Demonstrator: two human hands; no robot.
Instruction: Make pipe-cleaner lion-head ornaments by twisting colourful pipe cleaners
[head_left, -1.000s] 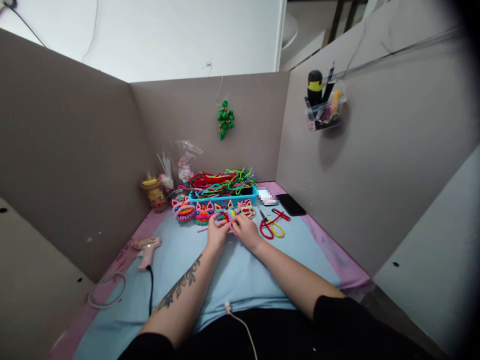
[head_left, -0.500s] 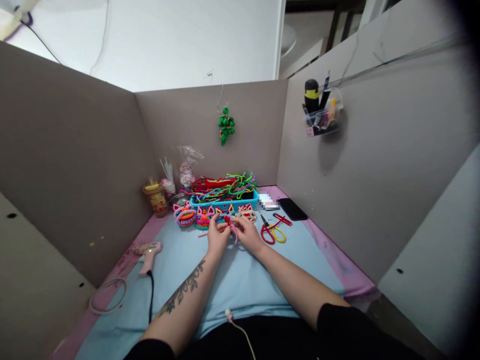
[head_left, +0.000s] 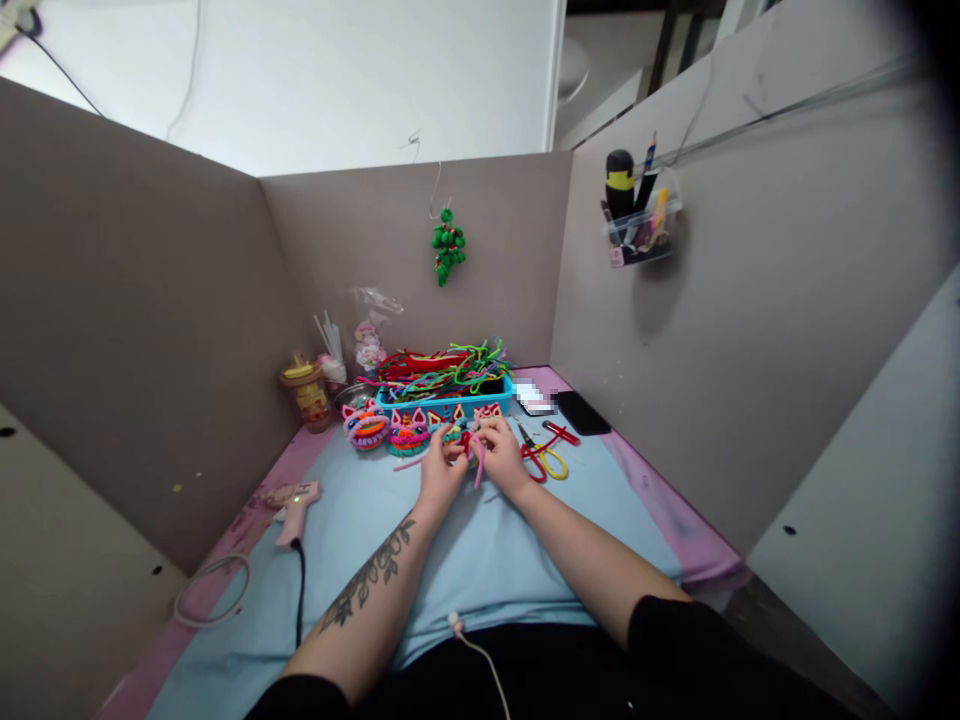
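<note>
My left hand (head_left: 442, 472) has its fingers closed around a small red and pink pipe-cleaner piece (head_left: 466, 442) at the middle of the table. My right hand (head_left: 502, 458) pinches the same piece from the other side. A pink pipe-cleaner end (head_left: 479, 472) hangs down between the two hands. Just behind them stand several colourful pipe-cleaner animal heads, among them a pink and purple one (head_left: 366, 426) and a pink, orange and teal one (head_left: 408, 433). Another pink strip (head_left: 408, 464) lies left of my left hand.
A blue basket (head_left: 420, 404) of pipe cleaners stands at the back. Scissors (head_left: 551, 460) and a black phone (head_left: 583, 412) lie on the right. On the left are a pink glue gun (head_left: 298, 515) with its cable and a brown cup (head_left: 307, 398). Grey partitions enclose the table.
Both hands have shifted slightly right relative to the table, with the red and pink piece between them. The pink end now hangs more upright. The whole view has moved a little.
</note>
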